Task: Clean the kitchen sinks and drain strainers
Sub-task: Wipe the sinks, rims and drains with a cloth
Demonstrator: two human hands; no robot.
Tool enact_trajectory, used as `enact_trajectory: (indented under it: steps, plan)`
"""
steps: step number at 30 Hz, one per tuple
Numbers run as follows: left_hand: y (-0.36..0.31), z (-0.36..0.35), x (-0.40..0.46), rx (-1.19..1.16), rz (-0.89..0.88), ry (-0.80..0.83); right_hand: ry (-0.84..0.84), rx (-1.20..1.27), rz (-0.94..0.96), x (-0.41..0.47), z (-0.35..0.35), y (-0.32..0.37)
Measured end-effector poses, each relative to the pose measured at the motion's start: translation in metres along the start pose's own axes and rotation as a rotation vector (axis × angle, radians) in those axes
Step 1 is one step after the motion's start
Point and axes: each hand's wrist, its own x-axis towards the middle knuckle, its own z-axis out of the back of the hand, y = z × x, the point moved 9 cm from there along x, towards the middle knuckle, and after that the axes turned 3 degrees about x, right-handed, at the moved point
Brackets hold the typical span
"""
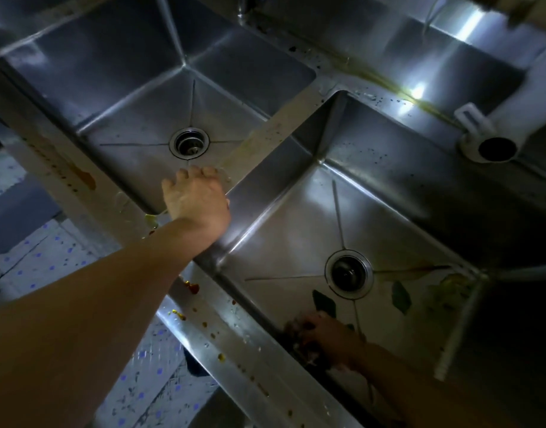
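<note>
Two square stainless-steel sink basins are being shown side by side in a steel worktop [89, 193], seen at a slant. The left stainless-steel basin [136, 97] is being seen with a round metal drain strainer [189, 143] seated at the middle of its floor. The right stainless-steel basin [296, 217] is being seen with its own round metal drain strainer [349, 272] in its floor, and dark green leaf scraps [400, 296] are lying just beside that strainer, with paler scraps gathered in the far right corner.

The left hand [196, 200] is being rested on the narrow steel divider [259, 140] between the two basins, at its near end; the fingers are spread apart and curled over the edge toward the left basin, and nothing is being held in it. The right hand [327, 338] is being pressed down against the near wall of the right basin, closed around a dark wad of scrubbing material [301, 333]; what exactly the wad is cannot be told, as that corner is dim and blurred.

Red and yellow sauce spots [191, 287] are being seen scattered along the front rim of the worktop. A white plastic fitting with a round dark opening [494, 146] is being seen on the back ledge behind the right basin, and a white ribbed hose [457, 329] is lying along that basin's right wall.
</note>
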Motion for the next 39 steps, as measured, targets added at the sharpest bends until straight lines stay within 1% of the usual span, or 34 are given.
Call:
enact_trajectory:
  steps: [2, 4, 5, 6, 8, 9, 10, 11, 12, 14, 15, 17, 18, 20, 21, 22, 24, 26, 27, 29, 31, 33, 35, 39]
  plan:
    - [-0.001, 0.001, -0.001, -0.008, 0.007, 0.022, -0.040, -0.026, -0.031, -0.008, 0.012, 0.000]
    - [-0.001, 0.004, -0.004, -0.038, 0.016, 0.021, -0.073, 0.072, -0.107, -0.008, 0.031, -0.009]
    - [-0.004, 0.007, -0.006, -0.054, 0.007, -0.001, -0.098, 0.148, -0.169, -0.008, 0.044, -0.019]
    - [-0.009, 0.012, -0.008, -0.068, -0.018, -0.040, -0.151, 0.174, -0.178, -0.004, 0.061, -0.022]
    - [-0.029, 0.021, -0.015, -0.084, -0.146, -0.148, -0.342, 0.135, -0.171, 0.003, 0.100, -0.027]
    - [-0.044, 0.024, -0.020, -0.081, -0.240, -0.197, -0.437, 0.042, -0.197, 0.006, 0.117, -0.034]
    - [-0.062, 0.023, -0.020, -0.062, -0.343, -0.229, -0.466, -0.002, -0.223, 0.018, 0.126, -0.047]
    - [-0.075, 0.020, -0.027, -0.052, -0.423, -0.223, -0.445, -0.004, -0.236, 0.028, 0.131, -0.051]
    - [-0.088, 0.014, -0.029, -0.041, -0.490, -0.193, -0.431, 0.001, -0.250, 0.039, 0.135, -0.056]
    - [-0.113, -0.012, -0.029, -0.035, -0.572, -0.066, -0.400, 0.001, -0.275, 0.058, 0.139, -0.063]
    - [-0.123, -0.026, -0.028, -0.029, -0.600, 0.014, -0.365, 0.069, -0.306, 0.068, 0.134, -0.070]
    - [-0.142, -0.056, -0.025, 0.012, -0.643, 0.163, -0.353, 0.047, -0.347, 0.069, 0.127, -0.081]
    - [-0.146, -0.068, -0.024, 0.036, -0.651, 0.224, -0.337, 0.033, -0.330, 0.069, 0.119, -0.083]
    - [-0.156, -0.091, -0.022, 0.070, -0.657, 0.324, -0.324, 0.051, -0.276, 0.060, 0.102, -0.078]
    - [-0.161, -0.102, -0.023, 0.080, -0.666, 0.371, -0.298, 0.072, -0.282, 0.052, 0.091, -0.075]
    - [-0.165, -0.112, -0.026, 0.082, -0.681, 0.426, -0.315, 0.044, -0.259, 0.042, 0.083, -0.071]
    - [-0.176, -0.133, -0.035, 0.104, -0.730, 0.543, -0.311, 0.066, -0.257, 0.015, 0.065, -0.067]
    - [-0.181, -0.150, -0.045, 0.159, -0.766, 0.639, -0.266, 0.200, -0.250, -0.009, 0.043, -0.064]
    - [-0.187, -0.156, -0.050, 0.189, -0.791, 0.667, -0.248, 0.236, -0.250, -0.021, 0.034, -0.064]
    - [-0.197, -0.164, -0.063, 0.260, -0.841, 0.719, -0.215, 0.178, -0.265, -0.040, 0.023, -0.060]
    - [-0.199, -0.169, -0.073, 0.313, -0.850, 0.790, -0.227, 0.149, -0.293, -0.054, 0.021, -0.058]
    - [-0.199, -0.170, -0.079, 0.344, -0.856, 0.833, -0.161, 0.184, -0.355, -0.067, 0.014, -0.062]
    - [-0.200, -0.168, -0.078, 0.334, -0.871, 0.814, -0.156, 0.210, -0.395, -0.078, 0.020, -0.063]
    - [-0.207, -0.160, -0.067, 0.297, -0.870, 0.735, -0.309, 0.312, -0.549, -0.110, 0.064, -0.085]
